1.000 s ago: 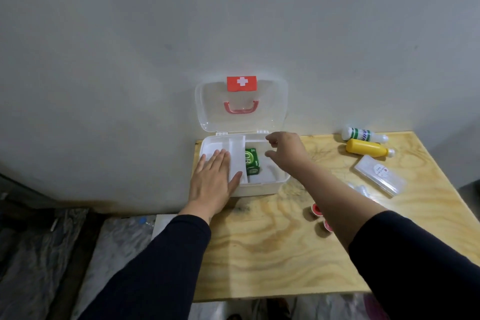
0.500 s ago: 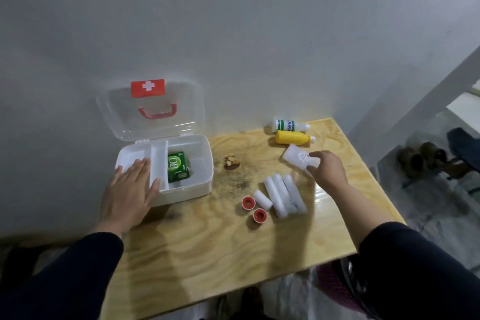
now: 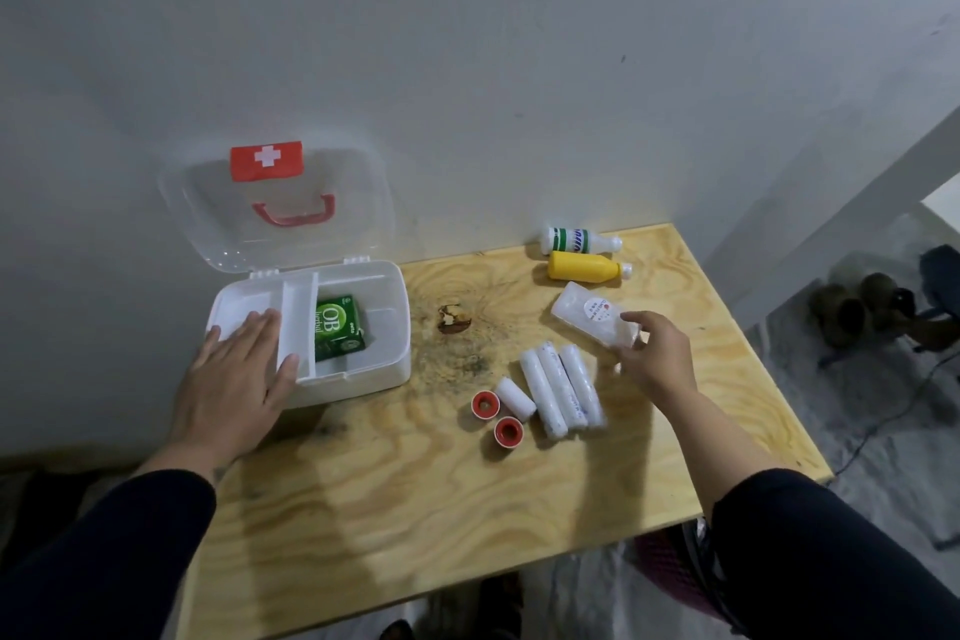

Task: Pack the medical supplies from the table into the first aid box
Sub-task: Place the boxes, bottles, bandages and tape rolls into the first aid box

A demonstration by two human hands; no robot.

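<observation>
Head view: right hand (image 3: 655,353) over blurred packet (image 3: 592,316)

Open white first aid box (image 3: 387,364) holds green carton (image 3: 340,335); 2 bottles (image 3: 587,267) lie flat.

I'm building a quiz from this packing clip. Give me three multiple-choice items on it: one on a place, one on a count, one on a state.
1. Where does the green box lie?
A. inside the first aid box
B. beside the yellow bottle
C. on the floor

2. How many red-rimmed tape rolls are on the table?
A. one
B. two
C. four

3. How is the first aid box's lid?
A. shut
B. taken off
C. open, standing against the wall

Answers: 1 A, it rests in a compartment; 2 B, one and another lie by the white rolls; 3 C, it stands upright behind the base.
</observation>
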